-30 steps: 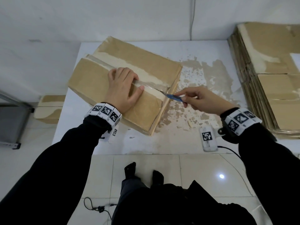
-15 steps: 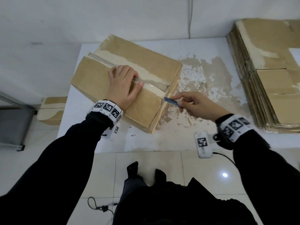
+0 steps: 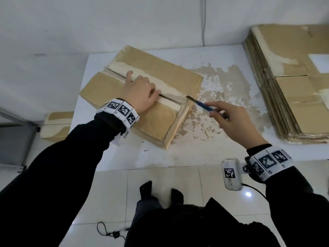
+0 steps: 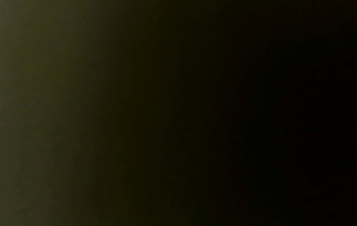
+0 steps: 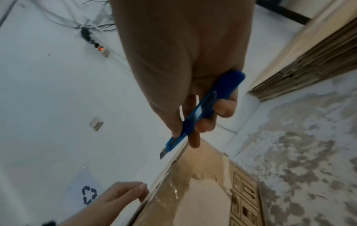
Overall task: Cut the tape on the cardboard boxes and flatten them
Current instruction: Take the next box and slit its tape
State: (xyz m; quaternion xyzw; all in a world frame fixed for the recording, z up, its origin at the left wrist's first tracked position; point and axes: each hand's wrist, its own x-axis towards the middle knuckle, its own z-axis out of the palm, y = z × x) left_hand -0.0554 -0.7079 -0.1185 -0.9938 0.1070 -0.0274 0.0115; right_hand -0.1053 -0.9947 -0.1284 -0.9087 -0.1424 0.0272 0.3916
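A brown cardboard box (image 3: 153, 120) lies on the white table (image 3: 210, 154); it also shows at the bottom of the right wrist view (image 5: 203, 198). Its top seam gapes dark between the two flaps. My left hand (image 3: 140, 93) lies on the box top, index finger along the seam, the other fingertips bent down into the gap over the near flap's edge. My right hand (image 3: 233, 122) pinches a blue utility knife (image 3: 203, 105) (image 5: 203, 110), and its bare blade tip touches the right end of the seam. The left wrist view is dark.
A tall stack of flattened cardboard (image 3: 292, 90) (image 5: 313, 50) fills the table's right side. Peeled brown patches (image 3: 224, 81) mark the tabletop. Another box (image 3: 57, 125) sits low at the left beside a grey frame (image 3: 14, 139). A cable (image 3: 108, 232) lies on the tiled floor.
The knife went down beside the box's right end, then came back up to the seam's end. My left hand slid along the seam and its fingers sank into the gap, which now shows dark.
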